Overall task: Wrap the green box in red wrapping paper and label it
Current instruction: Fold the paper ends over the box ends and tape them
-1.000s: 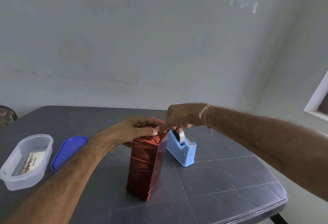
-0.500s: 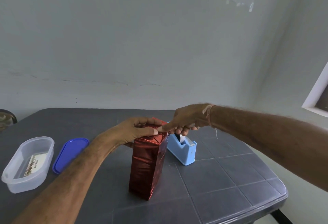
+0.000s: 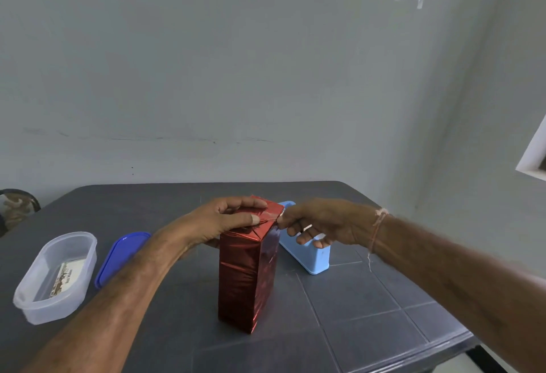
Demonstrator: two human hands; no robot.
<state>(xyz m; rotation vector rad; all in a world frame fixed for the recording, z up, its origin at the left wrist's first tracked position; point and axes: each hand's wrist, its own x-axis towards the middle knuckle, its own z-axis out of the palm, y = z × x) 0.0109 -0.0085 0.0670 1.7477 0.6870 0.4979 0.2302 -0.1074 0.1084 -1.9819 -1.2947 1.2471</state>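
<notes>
The box [image 3: 246,278] stands upright in the middle of the dark table [image 3: 369,307], fully covered in shiny red wrapping paper; no green shows. My left hand [image 3: 227,219] lies over its top, thumb and fingers pressing down the folded paper flaps. My right hand [image 3: 319,225] is at the box's top right edge, its thumb and forefinger pinched on a thin clear strip of tape that runs onto the top. The light blue tape dispenser [image 3: 307,254] stands just behind and right of the box, partly hidden by my right hand.
A clear plastic tub [image 3: 57,278] holding a printed card sits at the left, with its blue lid [image 3: 121,257] flat beside it. The table's front right corner [image 3: 461,343] is close by. A chair back [image 3: 17,207] shows at the far left.
My right hand has come off the dispenser and drawn a little right and down, now pinching a strip of tape at the box's top edge. My left hand has stayed on the top.
</notes>
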